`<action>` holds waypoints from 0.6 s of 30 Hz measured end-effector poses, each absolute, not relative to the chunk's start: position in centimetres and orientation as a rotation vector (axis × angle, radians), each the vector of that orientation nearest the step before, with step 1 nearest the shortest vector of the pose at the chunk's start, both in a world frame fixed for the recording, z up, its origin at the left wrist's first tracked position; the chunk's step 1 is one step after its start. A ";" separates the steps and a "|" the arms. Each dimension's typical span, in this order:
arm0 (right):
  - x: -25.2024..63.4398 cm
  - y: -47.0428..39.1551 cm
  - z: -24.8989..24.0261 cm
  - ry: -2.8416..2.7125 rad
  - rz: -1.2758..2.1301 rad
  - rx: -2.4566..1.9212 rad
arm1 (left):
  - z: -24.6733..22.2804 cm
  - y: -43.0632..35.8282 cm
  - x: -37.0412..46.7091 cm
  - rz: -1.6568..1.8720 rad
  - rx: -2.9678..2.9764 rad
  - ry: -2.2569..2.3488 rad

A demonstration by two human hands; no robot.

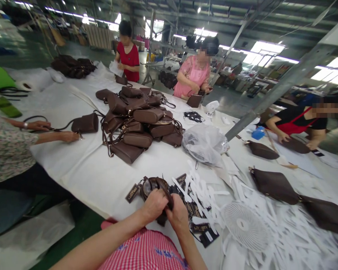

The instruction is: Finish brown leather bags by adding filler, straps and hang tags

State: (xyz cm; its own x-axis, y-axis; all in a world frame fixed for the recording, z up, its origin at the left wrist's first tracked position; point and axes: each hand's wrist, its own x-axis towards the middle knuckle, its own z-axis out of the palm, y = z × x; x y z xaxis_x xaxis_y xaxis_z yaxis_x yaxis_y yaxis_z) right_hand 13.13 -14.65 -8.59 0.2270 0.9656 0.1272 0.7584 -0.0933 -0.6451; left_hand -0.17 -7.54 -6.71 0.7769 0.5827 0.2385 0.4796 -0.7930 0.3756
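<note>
Close to my body, at the table's near edge, my left hand (155, 204) is closed on a dark brown strap (168, 195). Fingers of my right hand (178, 213) pinch the same strap from the other side. Beyond my knuckles lies a bunched dark brown piece (146, 184), partly covered by my hands; I cannot tell its whole shape. A black hang tag (132, 193) with gold lettering sticks out to its left. More black tags (195, 215) are spread to the right of my right hand, mixed with white strips (202, 189).
A heap of brown handbags (138, 116) fills the table's middle, beside a clear plastic bag (205, 144). A white fan (245, 226) stands among white strips at right. A co-worker's hands (69, 136) hold a bag at left. Other people work across the table; a metal post (270, 92) slants up.
</note>
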 end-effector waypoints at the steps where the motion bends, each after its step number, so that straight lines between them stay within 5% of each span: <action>1: 13.0 -14.5 -8.5 -1.584 0.445 -1.913 | -6.9 -7.5 -0.2 0.520 2.689 0.827; 18: 13.9 -16.4 -9.9 -1.771 0.234 -1.740 | -7.3 -7.6 -0.7 0.708 2.696 0.740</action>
